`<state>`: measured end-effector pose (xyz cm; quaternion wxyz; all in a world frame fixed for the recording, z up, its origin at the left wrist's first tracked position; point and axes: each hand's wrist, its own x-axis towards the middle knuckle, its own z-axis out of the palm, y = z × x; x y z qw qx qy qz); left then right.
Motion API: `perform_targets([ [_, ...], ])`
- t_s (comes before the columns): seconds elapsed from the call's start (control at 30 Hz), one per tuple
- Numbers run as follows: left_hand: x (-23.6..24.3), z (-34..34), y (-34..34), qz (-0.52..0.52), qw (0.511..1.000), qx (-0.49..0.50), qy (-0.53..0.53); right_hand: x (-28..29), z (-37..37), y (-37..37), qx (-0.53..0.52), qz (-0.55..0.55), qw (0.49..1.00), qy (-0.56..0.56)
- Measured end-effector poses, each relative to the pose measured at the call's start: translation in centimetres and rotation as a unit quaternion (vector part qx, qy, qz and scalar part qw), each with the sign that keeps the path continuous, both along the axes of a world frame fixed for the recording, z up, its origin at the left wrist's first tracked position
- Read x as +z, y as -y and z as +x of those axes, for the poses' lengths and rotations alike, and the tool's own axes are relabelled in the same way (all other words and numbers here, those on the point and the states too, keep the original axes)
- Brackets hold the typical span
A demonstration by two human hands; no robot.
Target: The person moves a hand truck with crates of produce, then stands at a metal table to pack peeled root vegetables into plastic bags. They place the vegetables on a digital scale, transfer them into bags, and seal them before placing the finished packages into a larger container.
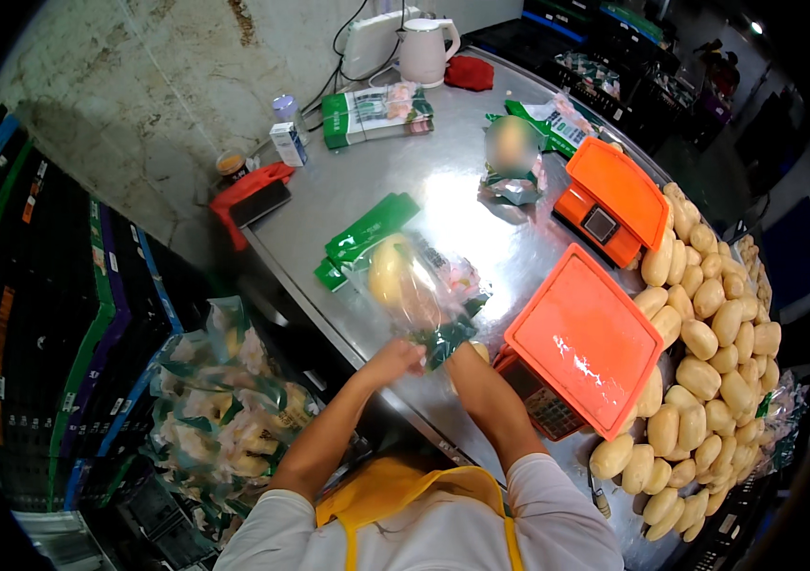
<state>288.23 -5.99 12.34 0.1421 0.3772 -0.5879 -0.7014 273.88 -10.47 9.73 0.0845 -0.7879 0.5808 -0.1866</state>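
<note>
A clear plastic bag [443,338] with green and pink print lies over the metal table in front of me. Its mouth faces me. My left hand [399,361] is closed on the rim of the bag. My right hand [422,312] reaches inside it, blurred through the film, and its fingers meet a large pale yellow potato [388,271] at the far end. Under and beyond the bag are flat green printed bags [372,226]. Close to my right forearm stands an orange-topped weighing scale [584,338].
Many potatoes [700,376] are heaped along the right. A second orange scale [614,195] stands farther back. Filled bags [229,419] hang low at left beside stacked dark crates [53,314]. At the back are a kettle [424,52], a bag stack [376,116] and a phone [260,203].
</note>
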Motion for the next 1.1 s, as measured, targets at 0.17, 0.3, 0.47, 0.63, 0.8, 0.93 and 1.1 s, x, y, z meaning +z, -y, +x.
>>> perform_targets([
  [0.17,-0.1,1.2,1.3,0.051,0.996,0.071,-0.012,0.8,1.6,1.3,-0.002,0.114,0.977,0.18],
  [0.3,0.6,2.1,0.7,0.062,0.995,0.076,-0.007,0.4,3.5,0.5,-0.002,0.119,0.976,0.185],
  [0.47,1.8,2.7,0.4,0.077,0.992,0.099,0.001,0.3,4.3,0.8,0.005,0.132,0.975,0.18],
  [0.63,2.5,3.3,0.1,0.061,0.993,0.104,-0.003,0.6,4.9,1.2,0.011,0.159,0.972,0.175],
  [0.8,2.1,3.2,0.2,0.074,0.992,0.104,-0.009,2.6,5.1,1.8,0.001,0.215,0.967,0.137],
  [0.93,1.6,2.5,-0.8,0.137,0.972,0.175,-0.074,6.8,4.7,2.0,-0.014,0.323,0.945,0.054],
  [1.1,-0.4,4.1,-1.7,0.218,0.926,0.251,-0.18,7.5,0.7,-6.2,0.035,0.223,0.907,0.354],
])
